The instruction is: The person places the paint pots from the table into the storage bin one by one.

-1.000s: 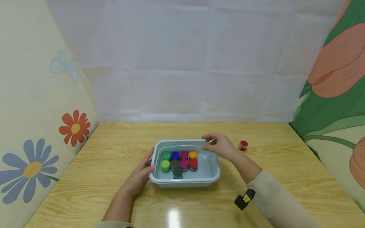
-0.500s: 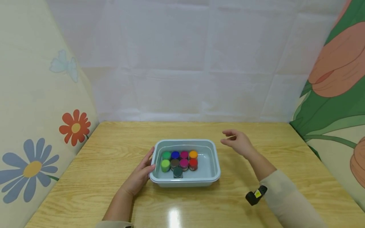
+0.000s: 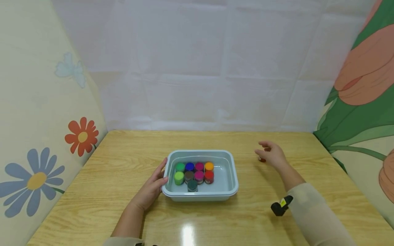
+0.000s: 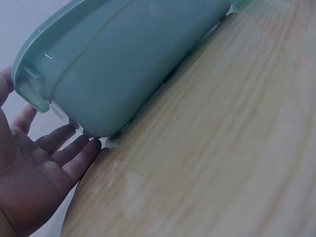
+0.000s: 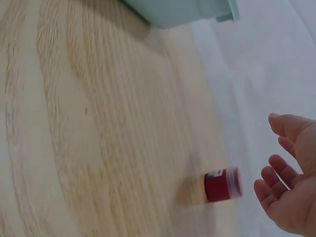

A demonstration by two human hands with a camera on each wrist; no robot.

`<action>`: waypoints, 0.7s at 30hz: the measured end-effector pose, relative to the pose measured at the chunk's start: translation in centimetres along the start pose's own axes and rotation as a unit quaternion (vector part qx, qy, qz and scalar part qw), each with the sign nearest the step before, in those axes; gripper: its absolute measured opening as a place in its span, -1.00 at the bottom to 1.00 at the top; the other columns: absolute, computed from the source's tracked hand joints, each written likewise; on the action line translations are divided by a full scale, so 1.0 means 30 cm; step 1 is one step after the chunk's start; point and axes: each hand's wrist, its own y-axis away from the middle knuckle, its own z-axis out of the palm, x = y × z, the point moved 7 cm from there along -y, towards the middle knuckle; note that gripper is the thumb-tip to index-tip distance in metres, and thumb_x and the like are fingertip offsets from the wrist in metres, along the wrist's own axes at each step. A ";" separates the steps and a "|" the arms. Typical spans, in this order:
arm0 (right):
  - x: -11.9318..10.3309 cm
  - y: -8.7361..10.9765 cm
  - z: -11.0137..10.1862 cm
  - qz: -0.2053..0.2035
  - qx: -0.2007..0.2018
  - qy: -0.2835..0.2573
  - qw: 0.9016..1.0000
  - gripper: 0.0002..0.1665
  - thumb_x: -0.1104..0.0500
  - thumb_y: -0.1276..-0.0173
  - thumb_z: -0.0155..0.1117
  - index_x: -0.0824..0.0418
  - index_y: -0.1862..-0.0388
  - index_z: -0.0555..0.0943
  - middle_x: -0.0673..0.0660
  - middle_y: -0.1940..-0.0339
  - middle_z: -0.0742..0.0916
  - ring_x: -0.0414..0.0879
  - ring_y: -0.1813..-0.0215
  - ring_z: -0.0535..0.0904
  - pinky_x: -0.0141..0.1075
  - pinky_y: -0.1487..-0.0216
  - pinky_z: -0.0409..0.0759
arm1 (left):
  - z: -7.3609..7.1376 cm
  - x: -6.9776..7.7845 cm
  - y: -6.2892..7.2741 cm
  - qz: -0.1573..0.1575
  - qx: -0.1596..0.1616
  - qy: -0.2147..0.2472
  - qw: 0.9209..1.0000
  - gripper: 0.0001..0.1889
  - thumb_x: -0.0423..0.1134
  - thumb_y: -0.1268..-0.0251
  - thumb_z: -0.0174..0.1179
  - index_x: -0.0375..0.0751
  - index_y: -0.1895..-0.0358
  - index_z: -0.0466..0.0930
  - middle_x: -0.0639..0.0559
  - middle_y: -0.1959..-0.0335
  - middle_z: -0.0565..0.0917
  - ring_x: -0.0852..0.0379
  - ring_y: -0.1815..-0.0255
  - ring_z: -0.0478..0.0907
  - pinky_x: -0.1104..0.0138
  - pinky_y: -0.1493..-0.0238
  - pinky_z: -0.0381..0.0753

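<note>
A pale blue-green plastic tub (image 3: 227, 197) stands on the table with several small paint jars (image 3: 199, 176) inside, grouped toward its left. My left hand (image 3: 148, 192) rests against the tub's left end, its thumb at the rim. In the left wrist view, the loosely extended fingers (image 4: 81, 160) touch the tub's outer wall. To the right of the tub, my right hand (image 3: 274, 156) hovers over a single red paint jar (image 5: 222, 184), partly hidden by it in the head view. The right wrist view shows that hand's fingers parted and apart from the jar.
The wooden table (image 3: 92, 191) has a white cloth backdrop (image 3: 184, 68) along its far edge. Flower-printed panels (image 3: 366, 112) flank it at left and right. A black device (image 3: 281, 206) is worn on the right wrist.
My right hand has moved right, from above the tub's far right corner to the red paint jar on the table. The left hand and tub have stayed put.
</note>
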 end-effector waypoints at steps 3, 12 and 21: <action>0.023 -0.002 -0.008 0.004 0.001 0.003 1.000 -0.32 0.10 -0.42 0.20 0.33 -0.44 0.30 0.39 -0.44 0.36 0.29 -0.43 0.23 0.09 -0.38 0.30 | 0.001 0.003 0.001 -0.001 0.000 0.002 1.000 -0.23 -0.25 -0.43 -0.10 0.02 -0.60 -0.28 -0.40 -0.57 -0.12 -0.30 -0.50 0.03 0.44 -0.07 0.48; 0.075 -0.010 -0.006 0.024 0.015 0.011 1.000 -0.30 0.10 -0.43 0.18 0.33 -0.46 0.26 0.43 -0.45 0.31 0.32 -0.44 0.21 0.13 -0.38 0.27 | 0.003 0.011 0.006 0.002 -0.001 0.001 1.000 -0.23 -0.24 -0.44 -0.11 0.01 -0.60 -0.29 -0.41 -0.57 -0.12 -0.31 -0.50 0.03 0.44 -0.07 0.48; 0.119 -0.018 0.008 0.040 0.029 0.009 0.999 -0.27 0.15 -0.39 0.23 0.39 -0.44 0.24 0.48 -0.40 0.35 0.33 -0.38 0.32 0.07 -0.34 0.36 | 0.004 0.007 0.005 0.001 0.000 0.000 1.000 -0.23 -0.24 -0.43 -0.10 0.01 -0.60 -0.28 -0.40 -0.57 -0.10 -0.27 -0.49 0.06 0.43 -0.07 0.48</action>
